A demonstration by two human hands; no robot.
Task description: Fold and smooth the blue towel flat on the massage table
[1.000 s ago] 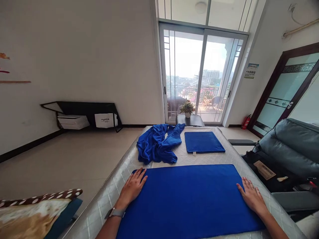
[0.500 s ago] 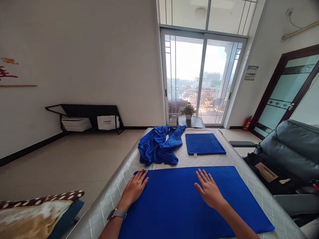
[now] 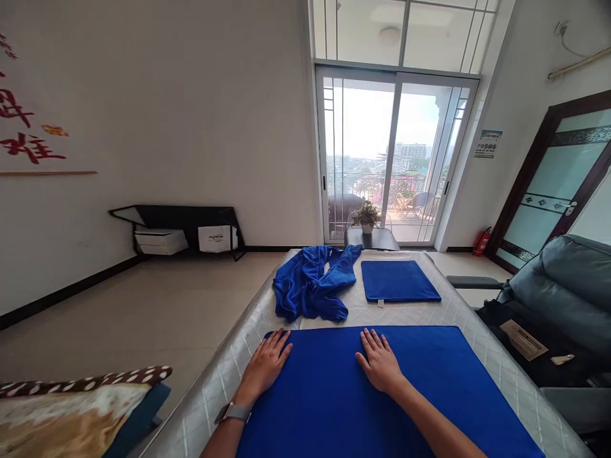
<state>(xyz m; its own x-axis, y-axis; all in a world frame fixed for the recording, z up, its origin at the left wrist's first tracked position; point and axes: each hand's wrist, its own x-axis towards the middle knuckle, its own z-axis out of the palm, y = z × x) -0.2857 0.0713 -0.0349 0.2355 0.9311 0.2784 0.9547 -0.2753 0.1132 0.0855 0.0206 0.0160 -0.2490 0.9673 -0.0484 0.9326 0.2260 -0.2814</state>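
A large flat blue cloth (image 3: 329, 394) is spread smoothly over the near part of a mattress (image 3: 496, 356). My left hand (image 3: 267, 360) lies flat on its far left corner, fingers extended; a watch is on that wrist. Near the middle of the far edge, my right hand (image 3: 379, 362) rests palm down with fingers stretched out. Beyond the cloth, a crumpled blue cloth (image 3: 310, 286) lies in loose folds on the left. To its right sits a neatly folded blue cloth (image 3: 400, 281) with a small white tag on its near edge.
A grey armchair (image 3: 568, 280) with dark items on its seat stands to the right. At lower left is a patterned pillow (image 3: 81, 413). Past the mattress are a chair bearing a potted plant (image 3: 366, 215) and a sliding glass door (image 3: 391, 152). A black rack (image 3: 191, 219) stands by the left wall.
My right hand has slid left across the flat cloth, closer to my left hand. My left hand stays at the corner. The camera view has shifted slightly.
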